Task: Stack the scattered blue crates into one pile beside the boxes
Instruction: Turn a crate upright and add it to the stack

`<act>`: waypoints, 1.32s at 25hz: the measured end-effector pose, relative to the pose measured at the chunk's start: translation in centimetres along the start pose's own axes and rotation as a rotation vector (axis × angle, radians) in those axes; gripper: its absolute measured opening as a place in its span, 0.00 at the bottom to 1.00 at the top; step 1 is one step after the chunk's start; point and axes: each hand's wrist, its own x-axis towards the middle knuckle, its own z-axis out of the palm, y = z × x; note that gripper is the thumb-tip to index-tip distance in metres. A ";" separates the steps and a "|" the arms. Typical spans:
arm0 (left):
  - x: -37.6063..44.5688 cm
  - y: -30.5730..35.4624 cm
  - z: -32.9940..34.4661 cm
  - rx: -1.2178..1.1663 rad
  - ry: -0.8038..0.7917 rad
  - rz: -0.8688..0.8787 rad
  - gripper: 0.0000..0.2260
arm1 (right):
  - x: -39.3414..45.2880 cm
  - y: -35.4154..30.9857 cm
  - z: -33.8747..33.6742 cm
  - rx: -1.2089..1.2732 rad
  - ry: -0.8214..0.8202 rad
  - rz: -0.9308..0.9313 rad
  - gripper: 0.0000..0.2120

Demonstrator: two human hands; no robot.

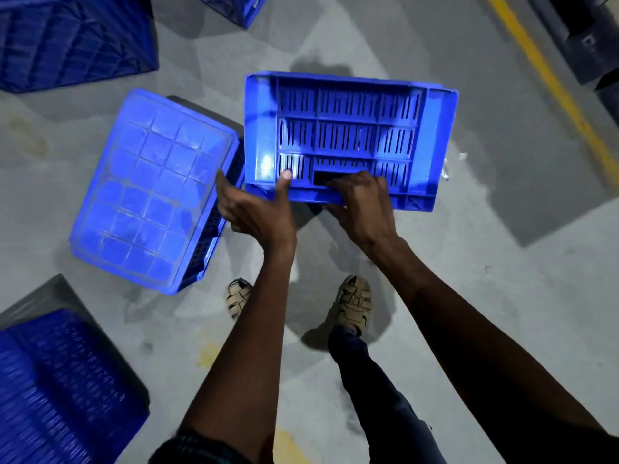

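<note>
- Blue crate (348, 139), head view: I see it tipped on its side, slatted wall up, held above the grey floor (469, 296) ahead of my sandals (353, 304).
- My right hand (360, 202) curls its fingers into the handle slot at the near rim; my left hand (258, 209) grips the near left corner, thumb on the wall.
- An upturned crate (150, 192) lies just beside its left edge.
- More crates (67, 38) stand at far left and near left.
- Bare floor lies to the right, up to a yellow line (552, 85).
</note>
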 end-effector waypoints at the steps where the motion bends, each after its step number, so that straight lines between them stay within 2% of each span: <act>1: 0.2 0.2 0.0 -0.059 0.006 -0.027 0.48 | 0.3 -0.5 -0.4 0.023 0.012 0.020 0.20; 4: 1.2 1.1 0.3 -0.298 -0.052 -0.043 0.41 | 1.4 -1.1 -1.5 0.076 0.027 0.093 0.22; 6: 2.2 1.5 0.7 -0.342 -0.078 -0.022 0.37 | 1.5 -1.5 -1.9 0.114 0.027 0.103 0.23; 12: 2.1 0.3 0.6 -0.317 -0.212 0.050 0.36 | 2.2 -2.3 -3.3 0.263 0.023 0.166 0.20; 17: 1.8 -5.4 -0.1 -0.129 -0.239 -0.032 0.38 | 1.1 -1.6 -7.0 0.398 0.210 0.475 0.15; 20: 1.1 -8.6 -0.8 0.001 -0.254 -0.123 0.40 | -0.5 -1.1 -7.9 0.435 0.274 0.583 0.17; 23: 1.1 -10.9 -1.7 0.094 -0.213 -0.189 0.42 | -3.3 -0.3 -7.8 0.451 0.254 0.557 0.17; 26: 2.7 -12.9 -3.4 0.326 0.054 -0.408 0.44 | -6.6 0.7 -7.6 0.490 0.218 0.525 0.19; 28: 4.0 -14.9 -5.1 0.376 0.158 -0.574 0.47 | -8.1 1.2 -7.4 0.537 0.220 0.522 0.21; 33: 5.9 -21.3 -9.0 0.293 0.053 -0.750 0.51 | -9.8 1.6 -6.9 0.761 0.243 0.612 0.28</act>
